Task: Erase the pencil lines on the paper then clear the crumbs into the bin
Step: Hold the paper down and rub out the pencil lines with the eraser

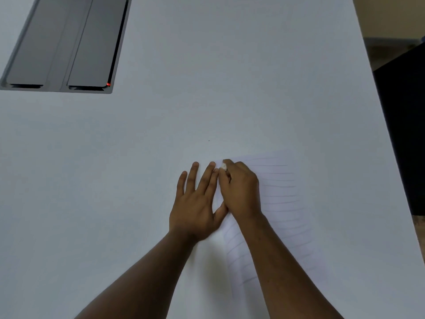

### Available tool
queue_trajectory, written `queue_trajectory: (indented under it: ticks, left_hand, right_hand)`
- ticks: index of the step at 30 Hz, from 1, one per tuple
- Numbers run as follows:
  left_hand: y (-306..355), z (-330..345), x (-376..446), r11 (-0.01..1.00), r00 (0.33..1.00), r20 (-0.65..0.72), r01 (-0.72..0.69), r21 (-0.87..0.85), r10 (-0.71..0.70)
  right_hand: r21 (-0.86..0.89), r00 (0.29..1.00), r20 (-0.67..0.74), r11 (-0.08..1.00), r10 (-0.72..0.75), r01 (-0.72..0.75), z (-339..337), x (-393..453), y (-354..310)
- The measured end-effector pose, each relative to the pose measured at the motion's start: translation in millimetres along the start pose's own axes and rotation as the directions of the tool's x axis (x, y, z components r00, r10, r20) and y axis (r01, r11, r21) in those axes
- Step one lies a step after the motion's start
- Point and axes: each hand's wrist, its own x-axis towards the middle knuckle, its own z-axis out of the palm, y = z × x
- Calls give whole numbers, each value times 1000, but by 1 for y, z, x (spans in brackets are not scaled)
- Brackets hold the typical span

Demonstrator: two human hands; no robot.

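Two bare forearms reach up from the lower edge of the view onto a pale grey-white worktop (230, 77). A sheet of ruled paper (285, 203) lies on it at lower right, its faint lines running crosswise and its left side partly covered by the arms. The left hand (195, 203) lies flat, fingers straight and spread, palm down at the paper's left edge, with most of the hand on the bare worktop and the thumb angled toward the sheet. The right hand (241, 192) is curled, fingers and thumb pinching a small white eraser (223, 166) whose tip shows at the knuckles, at the top left corner of the paper, just beside the left hand's forefinger. Whether the eraser touches the sheet cannot be told. A tiny dark speck (208, 140) sits on the worktop beyond the hands, well apart from the paper. Farther off, at upper left, a grey metal panel (66, 42) with two flaps is set flush into the worktop, a small red light (108, 84) glowing at its near right corner. Past the worktop's right edge stands a dark, near-black shape (404, 134), and beyond it a strip of tan floor or wall (391, 17).
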Motion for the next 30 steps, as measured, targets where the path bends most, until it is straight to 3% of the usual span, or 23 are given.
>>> queue_trajectory:
  ticks: [3, 6, 13, 17, 20, 24, 26, 30]
  left_hand:
    - [0, 0, 0, 1000, 1000, 9, 14, 12, -14]
    - [0, 2, 0, 1000, 1000, 13, 18, 7, -18]
    - [-1, 1, 0, 1000, 1000, 22, -1, -1, 1]
    - [-1, 3, 0, 1000, 999, 33, 21, 3, -21]
    - [-1, 4, 1, 1000, 999, 31, 29, 0, -29]
    - [-4, 4, 0, 1000, 1000, 14, -22, 1, 22]
    - [-4, 4, 0, 1000, 1000, 8, -17, 1, 17]
    - [-1, 3, 0, 1000, 1000, 20, 22, -8, -22]
  right_hand:
    - [-68, 993, -115, 998, -2, -6, -9, 7, 13]
    - [-64, 971, -213, 990, 108, -124, -21, 13, 33]
    - [-34, 996, -90, 999, 28, -31, 4, -3, -4]
    - [-114, 971, -218, 985, 99, -126, -9, 7, 18]
    - [-78, 949, -251, 973, 190, -216, -13, 12, 21]
    - [-50, 985, -144, 993, 98, -106, 7, -6, -13]
    - [-70, 977, -187, 991, 99, -114, 7, -5, -9]
    - [-59, 919, -307, 959, 246, -277, -15, 10, 25]
